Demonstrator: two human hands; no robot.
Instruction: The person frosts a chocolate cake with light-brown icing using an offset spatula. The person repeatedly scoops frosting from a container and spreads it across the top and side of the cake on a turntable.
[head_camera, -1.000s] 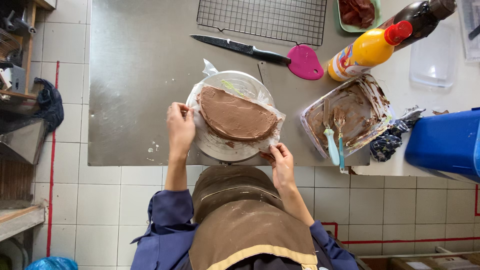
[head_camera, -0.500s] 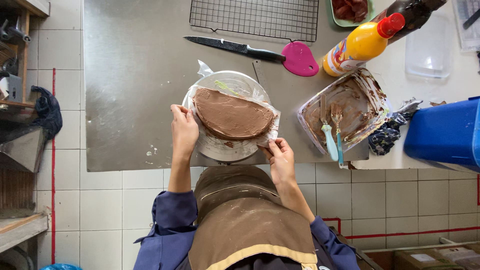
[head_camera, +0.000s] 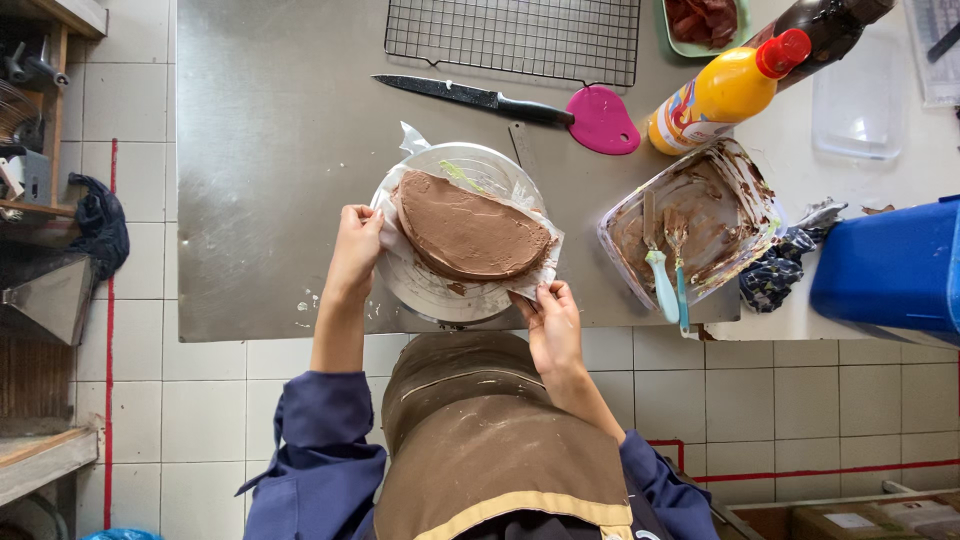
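Note:
A half-round cake coated in chocolate frosting (head_camera: 468, 230) lies on a white paper sheet (head_camera: 545, 268) atop a clear round turntable (head_camera: 440, 295) near the front edge of the steel table. My left hand (head_camera: 357, 250) pinches the paper at the cake's left side. My right hand (head_camera: 548, 322) grips the paper's front right corner.
Right of the cake stands a clear container smeared with chocolate (head_camera: 700, 225), holding two light-blue-handled tools (head_camera: 668, 285). Behind lie a black knife (head_camera: 470, 96), a pink scraper (head_camera: 603, 121), a wire rack (head_camera: 515, 38) and a yellow squeeze bottle (head_camera: 722, 92). A blue bin (head_camera: 885, 268) sits far right.
Both hands keep their hold on the paper; the cake and turntable look nearly unmoved, with only a slight shift of the view.

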